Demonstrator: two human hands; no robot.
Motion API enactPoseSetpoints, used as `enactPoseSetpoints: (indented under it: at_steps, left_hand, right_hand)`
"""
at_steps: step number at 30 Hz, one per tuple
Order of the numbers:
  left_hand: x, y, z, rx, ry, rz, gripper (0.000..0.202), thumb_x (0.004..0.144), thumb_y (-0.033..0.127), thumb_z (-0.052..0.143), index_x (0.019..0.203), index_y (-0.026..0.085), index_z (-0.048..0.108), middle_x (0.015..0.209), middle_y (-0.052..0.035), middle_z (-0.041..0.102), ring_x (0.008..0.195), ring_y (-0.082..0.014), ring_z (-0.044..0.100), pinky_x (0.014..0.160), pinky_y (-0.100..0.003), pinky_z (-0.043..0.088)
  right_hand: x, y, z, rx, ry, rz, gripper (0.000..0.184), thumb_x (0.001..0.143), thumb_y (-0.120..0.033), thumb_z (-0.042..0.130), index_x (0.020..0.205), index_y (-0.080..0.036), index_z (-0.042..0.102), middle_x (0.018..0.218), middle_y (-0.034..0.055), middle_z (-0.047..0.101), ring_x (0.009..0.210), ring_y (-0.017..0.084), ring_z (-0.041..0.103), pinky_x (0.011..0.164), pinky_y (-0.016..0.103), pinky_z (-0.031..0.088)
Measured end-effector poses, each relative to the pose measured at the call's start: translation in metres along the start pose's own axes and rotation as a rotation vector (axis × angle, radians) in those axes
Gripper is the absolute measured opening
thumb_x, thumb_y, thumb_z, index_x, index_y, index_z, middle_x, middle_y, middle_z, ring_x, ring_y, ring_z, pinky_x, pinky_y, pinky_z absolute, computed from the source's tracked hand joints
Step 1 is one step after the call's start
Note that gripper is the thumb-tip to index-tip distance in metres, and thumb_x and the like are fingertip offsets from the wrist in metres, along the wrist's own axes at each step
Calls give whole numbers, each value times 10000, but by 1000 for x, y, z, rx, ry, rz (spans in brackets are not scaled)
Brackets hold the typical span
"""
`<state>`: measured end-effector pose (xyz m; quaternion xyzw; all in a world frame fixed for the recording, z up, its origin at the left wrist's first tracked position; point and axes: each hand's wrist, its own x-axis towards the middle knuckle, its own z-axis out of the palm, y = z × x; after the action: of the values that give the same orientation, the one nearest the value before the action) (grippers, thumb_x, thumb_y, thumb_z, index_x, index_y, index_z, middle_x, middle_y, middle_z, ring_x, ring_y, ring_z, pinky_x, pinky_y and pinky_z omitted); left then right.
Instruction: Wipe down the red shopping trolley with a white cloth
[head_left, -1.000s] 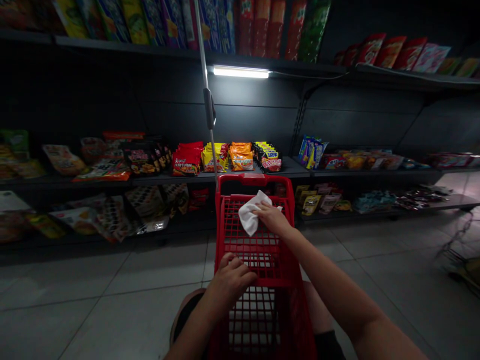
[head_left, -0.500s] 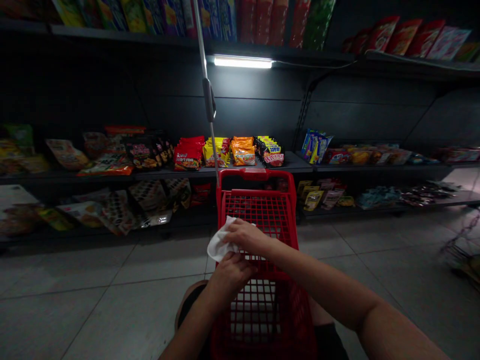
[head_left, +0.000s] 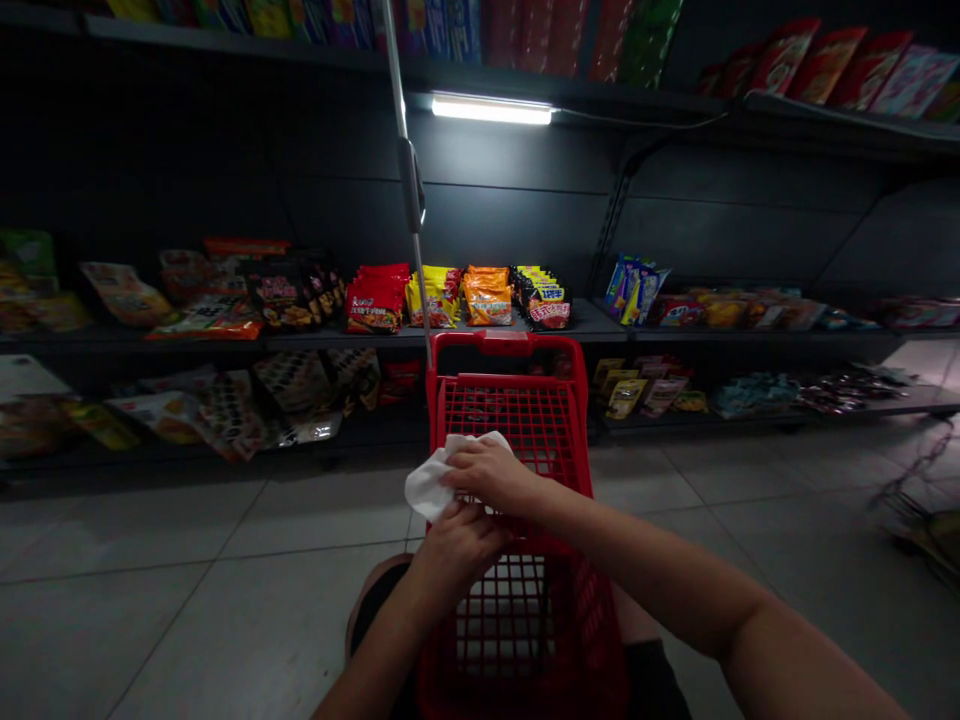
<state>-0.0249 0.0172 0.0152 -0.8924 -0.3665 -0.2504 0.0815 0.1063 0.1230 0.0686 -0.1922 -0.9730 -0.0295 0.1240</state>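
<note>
Right hand [head_left: 487, 475] dragged white cloth [head_left: 426, 488] leftward, hiding its middle.

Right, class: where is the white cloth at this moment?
In the head view the white cloth is centre frame, under the right hand, at the left edge of the red basket, just above the left hand.

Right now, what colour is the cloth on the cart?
White. The cloth shows best in the head view, under the right hand.
</note>
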Motion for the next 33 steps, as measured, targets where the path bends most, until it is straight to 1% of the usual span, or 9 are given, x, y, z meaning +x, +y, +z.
enactPoseSetpoints:
  at_steps: [7, 9, 12, 15, 18, 20, 23, 28, 33]
  left_hand:
    - [2, 0, -9, -104, -110, -32, 140, 932, 332, 632, 1057, 283, 671, 866, 19, 697, 870, -171, 562, 840, -344, 345]
    - [2, -1, -7, -117, -97, -20, 139, 940, 343, 619, 1047, 276, 679, 867, 9, 704, 876, -170, 569, 847, -345, 350]
    - [3, -4, 2, -108, -94, -12, 156, 925, 341, 638, 1058, 282, 693, 873, 4, 719, 884, -180, 585, 853, -350, 377]
    - [3, -6, 13, -38, -57, 21, 192, 883, 302, 676, 1069, 285, 721, 931, -16, 733, 938, -217, 609, 897, -379, 416]
    - [2, -6, 16, 36, -29, 43, 268, 861, 256, 678, 1127, 255, 714, 1119, -60, 716, 1084, -267, 594, 962, -410, 416]
    - [2, -5, 12, 35, -76, 39, 245, 863, 243, 680, 1107, 247, 705, 1065, -47, 726, 1054, -248, 595, 953, -396, 403]
    - [2, -4, 4, -1, -163, 18, 131, 862, 259, 700, 993, 261, 704, 845, 5, 715, 881, -193, 588, 873, -362, 379]
    - [5, -3, -1, -44, -165, -5, 160, 849, 272, 721, 1007, 273, 694, 863, 16, 715, 867, -182, 569, 855, -355, 339]
    - [7, -4, 2, -36, -139, 37, 184, 861, 274, 702, 1045, 268, 702, 886, 3, 728, 897, -191, 584, 883, -360, 357]
  right_hand:
    - [-92, 82, -44, -194, -23, 665, 184, 926, -193, 586, 1042, -203, 728, 1050, 123, 671, 1022, 256, 567, 863, 349, 398]
    - [-99, 86, -47, -180, 5, 752, 204, 917, -163, 569, 1025, -186, 740, 1037, 132, 679, 959, 236, 580, 844, 332, 404]
    - [-72, 53, -32, 24, 80, 641, 237, 911, -130, 556, 1044, -187, 744, 1041, 101, 710, 980, 210, 595, 887, 309, 414]
    - [-26, 5, -6, 299, 99, 346, 467, 916, -246, 624, 1380, -227, 575, 1281, 84, 665, 1166, 218, 575, 1012, 328, 399]
    - [-10, -20, 11, 344, 14, 139, 490, 988, -396, 529, 1464, -285, 485, 1496, 65, 510, 1407, 264, 397, 1172, 448, 243]
    - [-25, -16, 12, 273, -12, 153, 386, 1028, -343, 442, 1390, -299, 567, 1521, 49, 483, 1451, 272, 336, 1184, 515, 188]
    - [-75, 13, 1, 196, 23, 244, 305, 986, -230, 512, 1238, -264, 679, 1456, 70, 551, 1347, 244, 476, 1106, 423, 335]
    - [-142, 48, -20, 57, 83, 562, 226, 876, -72, 526, 888, -149, 739, 1031, 101, 715, 988, 205, 630, 920, 305, 444]
    - [-86, 16, 1, 198, 147, 454, 237, 885, -101, 559, 1000, -191, 745, 1089, 77, 701, 1014, 197, 612, 933, 308, 448]
